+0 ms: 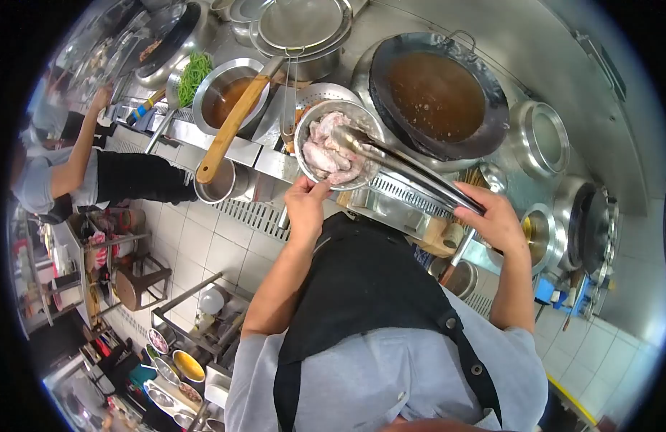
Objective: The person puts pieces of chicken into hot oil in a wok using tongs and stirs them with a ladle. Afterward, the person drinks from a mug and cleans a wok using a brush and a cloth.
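Note:
My left hand [305, 209] grips the near rim of a round metal bowl [374, 122], thumb over the edge. Pale raw chicken wings [325, 155] with a light coating lie in the bowl. A pair of long metal tongs [412, 169] is held in my right hand [495, 216], its fingers wrapped round the handle end. The tips of the tongs reach over the bowl and touch or nearly touch the wings; whether they pinch one I cannot tell. Just beyond the bowl to the right sits a large black wok [495, 122] with brown oil [437, 93] in it.
A wooden-handled tool [235, 126] slants across a steel bowl [203, 108] of brown liquid. Green beans [194, 78] and a mesh strainer [300, 21] stand at the back left. Another person [66, 169] works at the left. Metal pots [542, 140] line the right.

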`<state>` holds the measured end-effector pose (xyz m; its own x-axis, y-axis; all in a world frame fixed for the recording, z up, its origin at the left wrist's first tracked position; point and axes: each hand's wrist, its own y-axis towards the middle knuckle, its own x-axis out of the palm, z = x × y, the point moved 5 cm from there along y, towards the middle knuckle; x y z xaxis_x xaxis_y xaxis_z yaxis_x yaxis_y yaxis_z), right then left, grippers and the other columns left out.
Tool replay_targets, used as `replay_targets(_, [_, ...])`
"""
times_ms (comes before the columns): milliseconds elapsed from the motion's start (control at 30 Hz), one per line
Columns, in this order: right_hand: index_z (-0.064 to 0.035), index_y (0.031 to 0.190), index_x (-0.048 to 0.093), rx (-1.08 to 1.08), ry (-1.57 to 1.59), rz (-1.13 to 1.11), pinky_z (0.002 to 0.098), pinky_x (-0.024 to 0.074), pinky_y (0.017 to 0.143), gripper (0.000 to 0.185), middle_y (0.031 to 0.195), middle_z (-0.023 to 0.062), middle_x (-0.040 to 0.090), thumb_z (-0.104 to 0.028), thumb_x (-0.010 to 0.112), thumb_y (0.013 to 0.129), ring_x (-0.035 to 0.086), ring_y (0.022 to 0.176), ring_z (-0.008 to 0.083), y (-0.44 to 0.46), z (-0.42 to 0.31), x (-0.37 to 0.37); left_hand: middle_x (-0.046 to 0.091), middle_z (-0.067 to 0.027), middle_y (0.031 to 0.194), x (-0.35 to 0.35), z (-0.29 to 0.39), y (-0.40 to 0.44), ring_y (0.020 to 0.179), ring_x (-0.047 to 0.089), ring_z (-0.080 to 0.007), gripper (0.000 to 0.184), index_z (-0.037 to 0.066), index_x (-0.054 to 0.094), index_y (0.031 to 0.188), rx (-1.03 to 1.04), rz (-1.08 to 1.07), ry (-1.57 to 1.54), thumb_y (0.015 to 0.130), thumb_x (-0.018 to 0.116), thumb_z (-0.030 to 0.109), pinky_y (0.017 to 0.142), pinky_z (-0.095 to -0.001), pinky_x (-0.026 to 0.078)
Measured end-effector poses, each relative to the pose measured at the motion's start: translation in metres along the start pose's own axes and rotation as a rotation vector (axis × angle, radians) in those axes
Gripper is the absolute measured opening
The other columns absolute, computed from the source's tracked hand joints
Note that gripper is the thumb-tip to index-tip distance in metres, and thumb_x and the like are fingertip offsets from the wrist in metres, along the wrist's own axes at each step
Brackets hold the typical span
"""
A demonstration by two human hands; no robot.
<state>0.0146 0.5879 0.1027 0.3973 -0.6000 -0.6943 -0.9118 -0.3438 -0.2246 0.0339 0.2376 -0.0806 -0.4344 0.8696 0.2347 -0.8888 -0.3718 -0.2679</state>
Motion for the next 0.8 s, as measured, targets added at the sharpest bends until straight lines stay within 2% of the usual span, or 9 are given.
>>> replay_targets(167, [-0.0063,0.134,0.067,-0.117,-0.206,-0.061,0.0409,0.0528,0.095,0.053,0.119,0.0188,0.072,-0.027,0.080,0.087,0.070,0.107,0.0360,0.024,-0.009,0.007,0.066,-0.0034,0.080,0.016,0.010,0.001,0.071,0.060,-0.0092,0.015,0.003,0.062,0.078,0.064,0.037,0.256,0.089,0.073,0.003,0.071,-0.0261,0.053])
replay_targets(200, [-0.0054,0.129,0.069,-0.180,-0.179,-0.011,0.0418,0.0533,0.092,0.048,0.116,0.0186,0.072,-0.027,0.080,0.087,0.068,0.106,0.0382,0.026,-0.016,0.012,0.066,-0.0030,0.079,0.017,0.018,0.001,0.070,0.059,-0.0087,0.016,0.003,0.062,0.078,0.059,0.031,0.269,0.089,0.073,0.004,0.070,-0.0254,0.052])
replay_targets(300, [-0.0044,0.129,0.070,-0.095,-0.114,0.010,0.0385,0.0532,0.095,0.047,0.119,0.0177,0.074,-0.025,0.080,0.088,0.071,0.108,0.0319,0.019,-0.012,0.009,0.066,-0.0035,0.080,0.006,0.008,0.018,0.072,0.060,-0.0090,0.016,0.003,0.062,0.078,0.055,-0.016,0.130,0.090,0.073,0.004,0.072,-0.0261,0.054])
replay_targets(400, [-0.0032,0.131,0.069,0.060,0.111,0.139,0.0355,0.0518,0.099,0.045,0.125,0.0162,0.074,-0.021,0.080,0.090,0.070,0.113,0.0230,0.002,0.006,-0.007,0.067,-0.0048,0.083,0.001,0.006,0.024,0.075,0.063,-0.0111,0.014,0.003,0.062,0.080,-0.010,-0.064,-0.038,0.090,0.071,0.002,0.076,-0.0291,0.057])
replay_targets(433, [-0.0025,0.133,0.068,0.141,0.074,0.210,0.0342,0.0499,0.102,0.045,0.128,0.0150,0.073,-0.016,0.079,0.092,0.066,0.117,0.0175,0.000,0.014,-0.017,0.068,-0.0052,0.084,0.000,0.009,0.024,0.076,0.064,-0.0119,0.014,0.002,0.062,0.080,-0.037,-0.072,-0.084,0.091,0.071,0.002,0.077,-0.0303,0.058])
replay_targets(500, [-0.0034,0.133,0.068,0.184,-0.037,0.346,0.0364,0.0509,0.101,0.048,0.125,0.0175,0.073,-0.024,0.079,0.091,0.070,0.116,0.0250,0.011,0.025,-0.038,0.068,-0.0062,0.087,-0.009,0.002,0.032,0.078,0.066,-0.0141,0.013,0.002,0.061,0.082,-0.056,-0.106,-0.064,0.091,0.070,0.000,0.081,-0.0336,0.060])
replay_targets(600, [-0.0062,0.133,0.069,0.363,-0.322,0.371,0.0400,0.0512,0.102,0.054,0.124,0.0200,0.073,-0.037,0.078,0.089,0.069,0.116,0.0334,0.061,0.060,-0.052,0.068,-0.0067,0.086,-0.016,-0.001,0.032,0.078,0.066,-0.0140,0.013,0.002,0.061,0.082,-0.095,-0.126,-0.065,0.091,0.070,0.000,0.080,-0.0337,0.060])
replay_targets(667, [-0.0115,0.132,0.070,0.287,-0.444,0.371,0.0438,0.0507,0.102,0.056,0.123,0.0208,0.071,-0.045,0.076,0.088,0.066,0.117,0.0383,0.102,0.089,-0.052,0.068,-0.0071,0.086,-0.019,0.004,0.026,0.077,0.066,-0.0140,0.013,0.002,0.061,0.082,-0.120,-0.131,-0.055,0.091,0.070,0.001,0.080,-0.0338,0.060])
replay_targets(800, [-0.0178,0.134,0.069,0.398,-0.544,0.367,0.0451,0.0504,0.104,0.054,0.124,0.0186,0.072,-0.045,0.076,0.088,0.066,0.119,0.0366,0.151,0.091,-0.050,0.068,-0.0071,0.086,-0.031,-0.004,0.025,0.077,0.066,-0.0141,0.014,0.001,0.061,0.082,-0.120,-0.181,-0.050,0.091,0.071,0.001,0.080,-0.0333,0.060])
